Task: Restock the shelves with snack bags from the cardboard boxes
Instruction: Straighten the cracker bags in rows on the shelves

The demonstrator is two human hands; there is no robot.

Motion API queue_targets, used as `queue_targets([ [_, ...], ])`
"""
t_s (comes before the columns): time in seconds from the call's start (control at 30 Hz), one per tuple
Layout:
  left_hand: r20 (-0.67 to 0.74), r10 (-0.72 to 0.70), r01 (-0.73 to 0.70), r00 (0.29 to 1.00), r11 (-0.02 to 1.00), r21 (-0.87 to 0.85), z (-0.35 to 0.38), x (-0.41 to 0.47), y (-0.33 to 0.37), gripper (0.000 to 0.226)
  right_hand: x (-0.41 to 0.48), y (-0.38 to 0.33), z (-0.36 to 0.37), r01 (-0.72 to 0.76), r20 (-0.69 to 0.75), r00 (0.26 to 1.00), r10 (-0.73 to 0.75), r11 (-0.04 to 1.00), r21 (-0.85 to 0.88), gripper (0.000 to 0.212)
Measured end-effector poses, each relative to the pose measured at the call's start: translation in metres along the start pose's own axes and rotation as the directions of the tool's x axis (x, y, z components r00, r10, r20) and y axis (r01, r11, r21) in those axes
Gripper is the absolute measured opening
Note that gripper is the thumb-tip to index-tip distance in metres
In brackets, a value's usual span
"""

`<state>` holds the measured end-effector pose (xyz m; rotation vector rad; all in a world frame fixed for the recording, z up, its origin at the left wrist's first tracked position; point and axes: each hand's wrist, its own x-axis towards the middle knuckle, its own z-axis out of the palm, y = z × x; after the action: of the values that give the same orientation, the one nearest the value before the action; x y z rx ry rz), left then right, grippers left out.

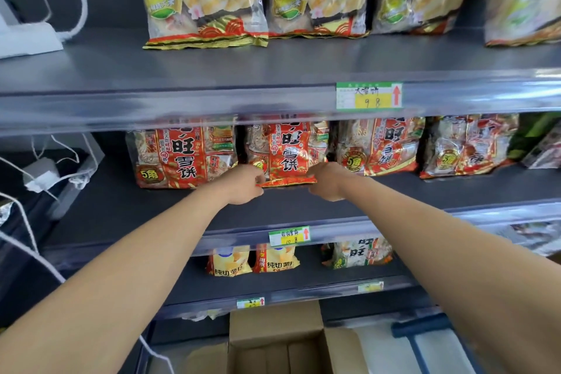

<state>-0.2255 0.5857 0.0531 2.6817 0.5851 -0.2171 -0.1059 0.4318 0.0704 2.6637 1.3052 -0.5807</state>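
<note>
At arm's reach before you, the middle shelf [394, 191] carries a row of upright red bags [382, 149]. Beneath your forearms, at the foot of the shelving, the cardboard box [274, 340] stands with its flaps open. Second from the left in that row, the snack bag [288, 149] rests on the shelf. Your left hand [244, 184] pinches its lower left corner, and your right hand [326, 181] grips its lower right corner.

arms outstretched | left hand [245, 184] pinches snack bag [288, 149] | right hand [327, 181] pinches snack bag
</note>
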Motion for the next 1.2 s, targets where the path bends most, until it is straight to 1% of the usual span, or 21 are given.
queue_targets([
  [0.1,0.0,0.085,-0.085,0.996,0.996,0.038,-0.005,-0.01,0.03,0.035,-0.027,0.009,-0.01,0.006,-0.036,0.999,-0.007,1.0,-0.013,0.049],
  [0.2,0.019,0.163,-0.164,0.986,0.979,0.122,-0.011,-0.029,0.057,0.035,-0.063,0.015,-0.023,0.024,-0.095,0.995,-0.028,0.999,-0.044,0.047],
  [0.3,0.016,0.231,-0.229,0.973,0.949,0.217,-0.026,-0.056,0.082,0.034,-0.1,0.016,-0.041,0.034,-0.186,0.981,-0.044,0.998,-0.058,0.043],
  [0.37,-0.042,0.293,-0.274,0.955,0.928,0.251,-0.044,-0.077,0.098,0.033,-0.123,0.014,-0.059,0.05,-0.308,0.949,-0.065,0.997,-0.054,0.039],
  [0.43,-0.141,0.359,-0.307,0.923,0.905,0.294,-0.069,-0.099,0.115,0.031,-0.142,0.009,-0.081,0.065,-0.431,0.899,-0.08,0.997,-0.049,0.036],
  [0.53,-0.306,0.394,-0.295,0.867,0.899,0.322,-0.114,-0.124,0.129,0.028,-0.157,0.003,-0.117,0.077,-0.582,0.808,-0.092,0.996,-0.052,0.033],
  [0.63,-0.46,0.342,-0.24,0.819,0.934,0.266,-0.16,-0.129,0.126,0.026,-0.156,0.001,-0.154,0.133,-0.674,0.732,-0.094,0.991,0.007,0.03],
  [0.7,-0.53,0.271,-0.179,0.803,0.959,0.219,-0.185,-0.122,0.118,0.025,-0.151,0.001,-0.176,0.154,-0.685,0.72,-0.107,0.988,0.007,0.03],
  [0.77,-0.557,0.209,-0.114,0.803,0.973,0.202,-0.203,-0.109,0.108,0.023,-0.14,0.003,-0.195,0.154,-0.665,0.734,-0.136,0.988,-0.032,0.032],
  [0.9,-0.564,0.087,0.019,0.821,0.984,0.18,-0.221,-0.078,0.087,0.02,-0.109,0.011,-0.222,0.153,-0.614,0.774,-0.155,0.987,-0.056,0.037],
  [1.03,-0.523,0.008,0.099,0.852,0.979,0.176,-0.225,-0.045,0.076,0.036,-0.076,0.031,-0.238,0.119,-0.576,0.807,-0.134,0.991,-0.064,0.044],
  [1.07,-0.511,-0.012,0.113,0.859,0.98,0.166,-0.225,-0.036,0.076,0.036,-0.068,0.036,-0.241,0.117,-0.564,0.816,-0.128,0.992,-0.056,0.045],
  [1.17,-0.487,-0.071,0.136,0.87,0.986,0.099,-0.224,-0.011,0.076,0.028,-0.043,0.049,-0.245,0.127,-0.526,0.842,-0.123,0.992,-0.028,0.046],
  [1.2,-0.472,-0.086,0.142,0.877,0.986,0.083,-0.224,-0.004,0.076,0.029,-0.034,0.053,-0.245,0.133,-0.516,0.847,-0.124,0.991,-0.02,0.047],
])
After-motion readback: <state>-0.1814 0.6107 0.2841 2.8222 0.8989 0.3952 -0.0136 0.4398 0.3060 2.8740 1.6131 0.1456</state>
